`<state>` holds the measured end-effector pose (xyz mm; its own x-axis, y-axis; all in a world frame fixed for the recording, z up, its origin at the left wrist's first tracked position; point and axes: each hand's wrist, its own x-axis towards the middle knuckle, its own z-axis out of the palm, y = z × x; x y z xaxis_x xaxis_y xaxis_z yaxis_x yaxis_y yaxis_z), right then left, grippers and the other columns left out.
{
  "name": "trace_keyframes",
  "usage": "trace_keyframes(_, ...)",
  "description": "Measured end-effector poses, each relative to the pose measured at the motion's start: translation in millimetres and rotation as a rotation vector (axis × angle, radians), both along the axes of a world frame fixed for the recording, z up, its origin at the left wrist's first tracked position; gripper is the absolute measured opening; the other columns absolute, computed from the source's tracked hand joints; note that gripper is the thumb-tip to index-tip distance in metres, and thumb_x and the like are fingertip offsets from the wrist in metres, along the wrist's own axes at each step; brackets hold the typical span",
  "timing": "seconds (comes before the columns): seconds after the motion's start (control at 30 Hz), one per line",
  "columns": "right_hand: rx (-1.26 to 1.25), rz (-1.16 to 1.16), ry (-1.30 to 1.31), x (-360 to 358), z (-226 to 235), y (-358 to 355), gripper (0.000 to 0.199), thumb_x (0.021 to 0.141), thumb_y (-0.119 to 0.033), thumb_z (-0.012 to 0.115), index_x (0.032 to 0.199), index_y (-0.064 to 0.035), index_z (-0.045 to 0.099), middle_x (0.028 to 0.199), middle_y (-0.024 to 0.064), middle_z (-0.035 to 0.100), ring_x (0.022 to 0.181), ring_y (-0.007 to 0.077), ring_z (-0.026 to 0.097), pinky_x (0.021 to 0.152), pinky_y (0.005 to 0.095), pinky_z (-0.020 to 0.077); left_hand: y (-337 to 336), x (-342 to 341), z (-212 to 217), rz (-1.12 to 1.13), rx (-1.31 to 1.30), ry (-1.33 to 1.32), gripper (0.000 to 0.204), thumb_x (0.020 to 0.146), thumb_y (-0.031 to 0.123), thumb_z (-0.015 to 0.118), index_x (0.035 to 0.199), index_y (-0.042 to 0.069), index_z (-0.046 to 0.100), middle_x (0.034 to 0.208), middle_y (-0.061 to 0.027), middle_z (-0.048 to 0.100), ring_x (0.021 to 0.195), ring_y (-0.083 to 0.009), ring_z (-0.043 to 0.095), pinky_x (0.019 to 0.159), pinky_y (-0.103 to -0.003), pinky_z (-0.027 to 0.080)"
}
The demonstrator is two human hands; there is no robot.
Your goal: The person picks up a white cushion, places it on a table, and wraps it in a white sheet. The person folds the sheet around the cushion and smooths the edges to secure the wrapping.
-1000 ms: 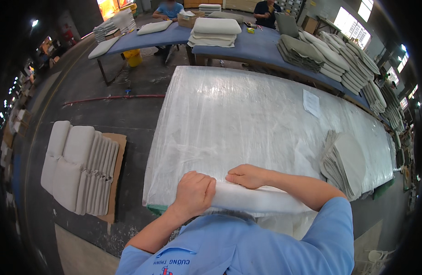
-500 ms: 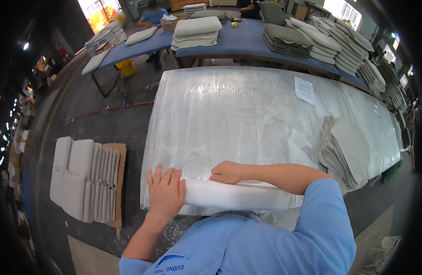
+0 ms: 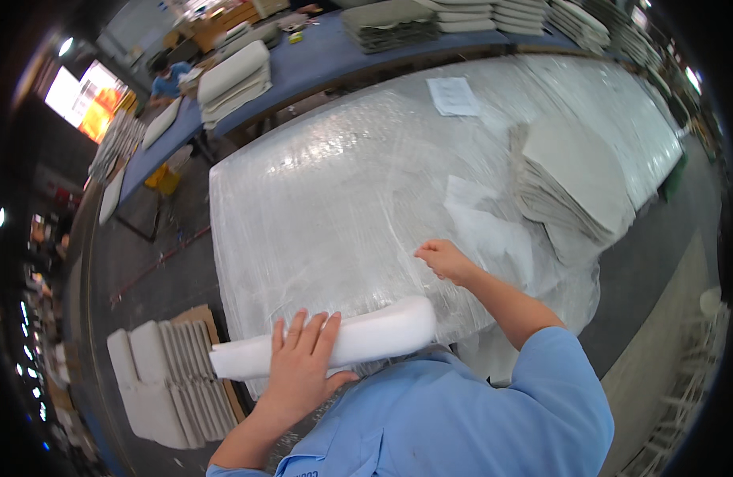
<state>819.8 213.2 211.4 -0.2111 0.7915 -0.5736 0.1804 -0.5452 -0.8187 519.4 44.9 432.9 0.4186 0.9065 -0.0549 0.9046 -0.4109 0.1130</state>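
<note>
A long white bundle, seemingly a cushion wrapped in soft foam sheet, lies along the near edge of a large film-wrapped stack, close to my body. My left hand rests on the bundle's left part with its fingers spread and the thumb apart. Beyond the bundle's right end, my right hand is held above the clear film, away from the bundle. Its fingers are curled together, and whatever they may pinch is too small to make out.
Grey fabric covers lie piled on the wrapped stack at right, near a paper sheet. Several pale cushions stand on the floor at left. A blue table with cushion stacks runs behind; a person sits at its far left.
My right hand has left the bundle and moved up and right. The bundle has shifted left and now lies tilted under my left hand. The whole view has turned.
</note>
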Motion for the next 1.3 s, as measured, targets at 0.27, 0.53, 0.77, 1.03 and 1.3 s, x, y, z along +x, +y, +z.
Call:
trace_keyframes(0.27, -0.224, -0.249, 0.014, 77, -100, -165, 0.026, 0.086, -0.026, 0.081, 0.101, -0.0078, 0.071, 0.071, 0.0003, 0.058, 0.052, 0.0102, 0.047, 0.044, 0.0291, 0.0363, 55, 2, -34, 0.031, -0.048, -0.082, 0.043, 0.07, 0.022, 0.089, 0.103, 0.004, 0.069, 0.096, -0.0152, 0.073, 0.096, -0.0331, 0.071, 0.087, -0.041, 0.055)
trace_keyframes(0.53, 0.06, -0.054, -0.025, 39, -57, -171, 0.074, 0.073, -0.034, 0.092, 0.135, -0.0056, 0.063, 0.104, 0.0136, 0.067, 0.091, 0.0238, 0.064, 0.079, 0.0362, 0.0527, 60, -70, 48, 0.483, -0.152, -0.933, 0.058, 0.064, -0.003, 0.085, 0.119, -0.002, 0.066, 0.104, -0.0074, 0.074, 0.096, -0.02, 0.071, 0.088, -0.034, 0.056)
trace_keyframes(0.77, 0.472, 0.136, 0.051, -11, 57, -106, 0.072, 0.07, -0.03, 0.095, 0.13, -0.0038, 0.066, 0.131, 0.0139, 0.067, 0.121, 0.0262, 0.062, 0.102, 0.0383, 0.0492, 7, -228, -79, 0.769, -0.069, -1.594, 0.08, 0.073, 0.003, 0.079, 0.147, 0.004, 0.047, 0.14, -0.0079, 0.059, 0.129, -0.0285, 0.056, 0.104, -0.047, 0.049)
trace_keyframes(1.03, 0.958, 0.487, -0.617, -78, 236, -112, 0.055, 0.059, -0.037, 0.095, 0.103, -0.0104, 0.076, 0.089, 0.0108, 0.061, 0.086, 0.0314, 0.064, 0.08, 0.0407, 0.0533, -70, -243, -224, 0.762, -0.576, -1.787, 0.055, 0.091, 0.015, 0.073, 0.141, 0.002, 0.055, 0.136, -0.0118, 0.06, 0.123, -0.0265, 0.058, 0.102, -0.044, 0.047)
trace_keyframes(1.3, 1.017, 0.912, -0.925, -218, 206, -118, 0.053, 0.072, -0.051, 0.083, 0.093, -0.0036, 0.071, 0.095, 0.014, 0.064, 0.082, 0.0336, 0.067, 0.073, 0.0452, 0.0546, -67, -239, -256, 1.163, -0.034, -1.29, 0.051, 0.104, 0.028, 0.058, 0.145, -0.003, 0.051, 0.136, -0.0172, 0.06, 0.114, -0.0253, 0.061, 0.098, -0.036, 0.048)
